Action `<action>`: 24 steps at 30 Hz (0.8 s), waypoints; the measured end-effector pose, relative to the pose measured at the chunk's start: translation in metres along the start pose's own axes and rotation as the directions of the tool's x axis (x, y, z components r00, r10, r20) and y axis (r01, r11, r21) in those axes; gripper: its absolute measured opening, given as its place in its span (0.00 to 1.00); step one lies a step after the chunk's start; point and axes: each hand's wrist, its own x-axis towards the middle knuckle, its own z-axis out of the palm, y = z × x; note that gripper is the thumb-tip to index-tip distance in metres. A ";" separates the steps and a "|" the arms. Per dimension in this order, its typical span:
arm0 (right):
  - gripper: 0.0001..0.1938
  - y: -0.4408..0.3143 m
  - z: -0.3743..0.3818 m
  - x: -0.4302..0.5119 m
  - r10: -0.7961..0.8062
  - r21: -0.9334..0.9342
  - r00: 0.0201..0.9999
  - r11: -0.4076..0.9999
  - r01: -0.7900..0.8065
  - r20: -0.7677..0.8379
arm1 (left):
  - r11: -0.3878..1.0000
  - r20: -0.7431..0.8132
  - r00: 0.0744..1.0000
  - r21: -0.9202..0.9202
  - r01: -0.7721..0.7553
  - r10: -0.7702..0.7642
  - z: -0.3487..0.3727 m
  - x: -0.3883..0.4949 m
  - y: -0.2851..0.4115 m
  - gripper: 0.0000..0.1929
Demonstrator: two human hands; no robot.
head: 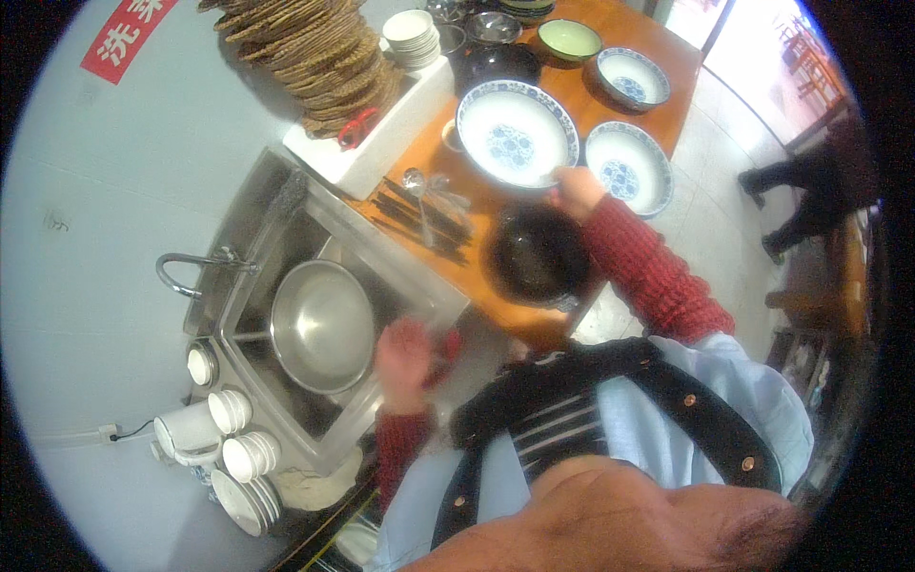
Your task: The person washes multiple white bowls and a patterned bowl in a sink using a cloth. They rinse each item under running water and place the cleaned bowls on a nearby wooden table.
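Observation:
My right hand point(577, 191) grips the near rim of a large blue-and-white patterned bowl point(522, 136) over the wooden table. Just below that hand sits a dark round bowl point(540, 254), and another blue-and-white bowl point(625, 171) is beside it on the right. My left hand point(405, 361) is blurred at the front edge of the steel sink point(343, 447); whether its fingers hold anything is unclear. Something red and blurred point(449, 350) shows next to it. A large stainless steel basin point(323, 325) rests in the sink, left of my left hand.
Chopsticks point(414, 222) and a spoon point(414, 182) lie on the table point(493, 304). Behind them stand a white foam box point(379, 161), stacked woven mats point(314, 64) and further bowls point(570, 40). A curved faucet point(171, 268), stacked cups point(250, 457) and a pitcher point(187, 432) line the wall side. A person's legs point(793, 193) appear at right.

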 end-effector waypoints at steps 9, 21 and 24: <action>0.07 -0.015 -0.150 -0.042 -0.107 -0.111 0.955 0.991 0.079 -0.275 | 0.802 0.390 0.919 0.568 -0.185 -0.064 0.094 0.042 -0.058 0.22; 0.08 0.032 -0.270 0.027 -0.280 -0.923 0.954 0.385 0.011 -0.105 | 0.967 0.476 0.843 0.083 0.240 -0.250 0.166 0.040 -0.104 0.25; 0.09 0.044 -0.285 0.048 -0.361 -0.991 0.929 0.068 0.114 0.082 | 0.967 0.502 0.831 0.055 0.248 -0.241 0.169 0.034 -0.104 0.25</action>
